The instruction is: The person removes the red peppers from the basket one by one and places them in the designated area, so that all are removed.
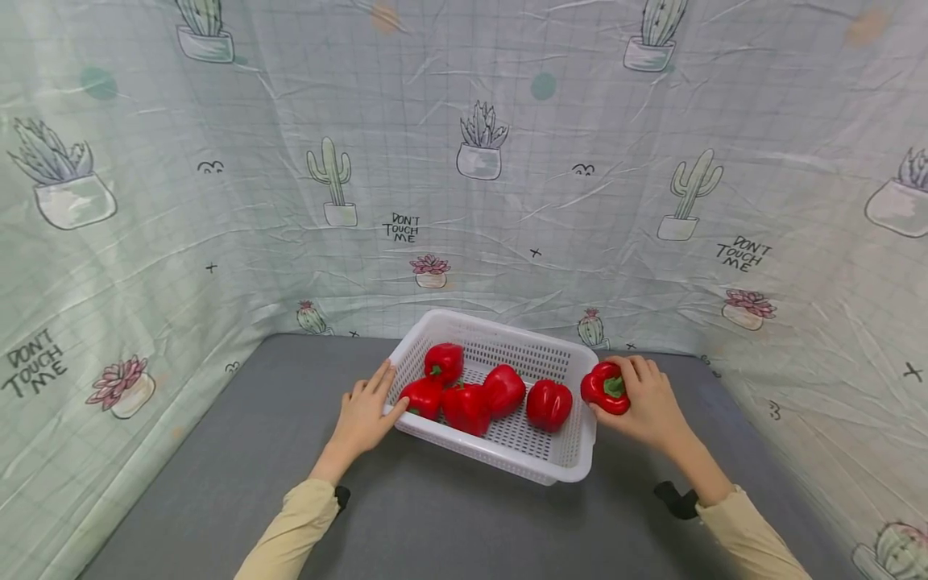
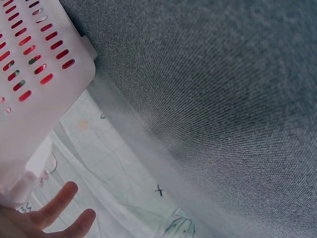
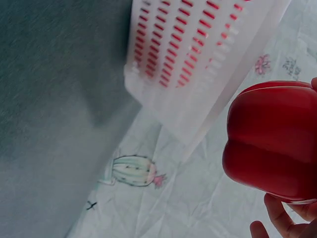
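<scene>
Five red peppers (image 1: pixel 503 391) lie inside a white perforated basket (image 1: pixel 493 453), per the head view. The basket stands at an angle on a plain grey tabletop (image 1: pixel 435 532), towards its far edge. A creased, pale green sheet (image 1: pixel 536 185) encloses the back and both sides; its print shows a faint grid, potted cacti and succulents, and the lettering "DON'T TOUCH ME". The left hand (image 1: pixel 366 412) rests on the basket's left rim, fingers extended and thumb set apart. The right hand (image 1: pixel 648 404) grips a sixth pepper (image 1: pixel 596 385) at the right rim, fingers and thumb clamped on it, stem facing the hand. Contact between that pepper and the rim cannot be determined.

Left wrist view: the tabletop has a fine woven texture and meets the sheet. Two fingertips show apart beside the basket; red shows through its slots.

Right wrist view: the held pepper is near the basket wall, its skin glossy. Some fingers are cut off by the frame.
</scene>
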Motion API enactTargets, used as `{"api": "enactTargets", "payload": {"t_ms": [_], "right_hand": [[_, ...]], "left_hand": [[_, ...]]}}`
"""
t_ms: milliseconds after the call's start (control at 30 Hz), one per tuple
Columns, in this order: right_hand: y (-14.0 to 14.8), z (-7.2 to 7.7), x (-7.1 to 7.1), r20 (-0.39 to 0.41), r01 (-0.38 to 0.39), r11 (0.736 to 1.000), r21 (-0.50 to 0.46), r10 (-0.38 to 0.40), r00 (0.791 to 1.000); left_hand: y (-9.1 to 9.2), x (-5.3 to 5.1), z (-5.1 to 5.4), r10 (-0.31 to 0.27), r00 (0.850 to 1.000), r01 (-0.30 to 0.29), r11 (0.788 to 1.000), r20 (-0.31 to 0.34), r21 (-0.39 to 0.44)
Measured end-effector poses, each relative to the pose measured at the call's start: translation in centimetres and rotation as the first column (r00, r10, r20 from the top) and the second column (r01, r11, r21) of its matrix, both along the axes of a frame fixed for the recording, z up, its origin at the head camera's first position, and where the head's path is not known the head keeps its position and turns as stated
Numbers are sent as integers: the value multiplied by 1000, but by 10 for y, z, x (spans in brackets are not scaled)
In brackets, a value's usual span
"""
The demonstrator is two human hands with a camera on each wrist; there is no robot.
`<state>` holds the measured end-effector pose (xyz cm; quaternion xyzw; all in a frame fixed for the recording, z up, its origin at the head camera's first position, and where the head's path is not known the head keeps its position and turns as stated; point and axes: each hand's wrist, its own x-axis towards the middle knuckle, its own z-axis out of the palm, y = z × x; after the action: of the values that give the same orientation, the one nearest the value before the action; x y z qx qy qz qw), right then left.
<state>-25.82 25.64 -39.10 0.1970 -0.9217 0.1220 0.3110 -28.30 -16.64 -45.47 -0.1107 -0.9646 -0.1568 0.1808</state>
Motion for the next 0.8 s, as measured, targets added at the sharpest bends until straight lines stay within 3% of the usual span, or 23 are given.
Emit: {"api": "enactTargets", "payload": {"t_ms": [467, 800], "right_hand": [[27, -9, -16, 61, 23, 998, -65, -19, 998], [41, -17, -34, 50, 60, 995, -79, -57, 997]], "left_hand": [[0, 0, 0, -2, 1000, 2, 1000, -5, 7], [1, 1, 1, 3, 1000, -3, 1000, 2, -2]]}}
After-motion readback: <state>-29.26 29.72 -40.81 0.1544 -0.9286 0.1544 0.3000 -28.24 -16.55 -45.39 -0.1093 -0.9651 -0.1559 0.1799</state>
